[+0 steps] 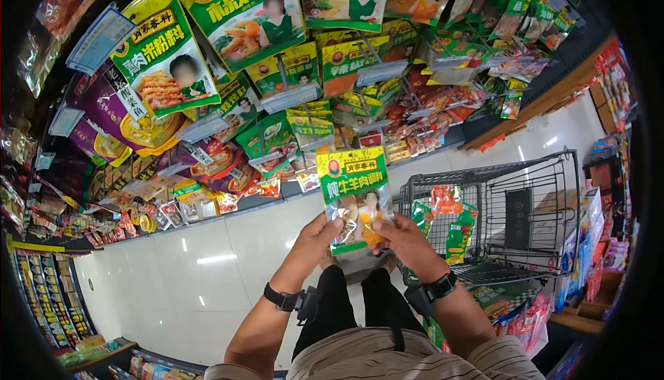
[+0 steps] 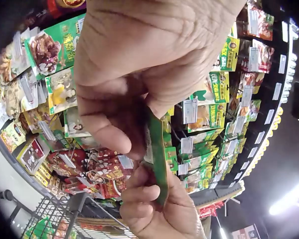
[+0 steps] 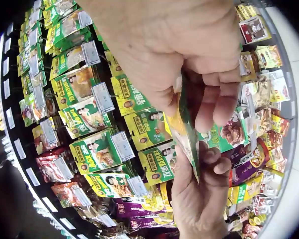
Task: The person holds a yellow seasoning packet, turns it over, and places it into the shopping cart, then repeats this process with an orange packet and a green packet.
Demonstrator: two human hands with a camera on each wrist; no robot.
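Observation:
A green and yellow seasoning packet point(image 1: 355, 179) with a clear window is held upright in front of the body, its printed face towards the head camera. My left hand point(image 1: 310, 247) pinches its lower left edge, thumb on the front. At the lower right edge my right hand point(image 1: 412, 245) grips it the same way. Both wrist views catch the packet point(image 2: 160, 162) nearly edge-on, its thin green side point(image 3: 189, 134) between the two hands. Fingers behind the packet are mostly hidden in the head view.
Hanging seasoning packets point(image 1: 252, 16) fill the shelf rack ahead, with price tags point(image 1: 289, 98) sticking out. A black wire shopping cart point(image 1: 529, 207) stands at the right, holding a few green and red packets point(image 1: 460, 234). Pale tiled floor point(image 1: 187, 276) stretches to the left.

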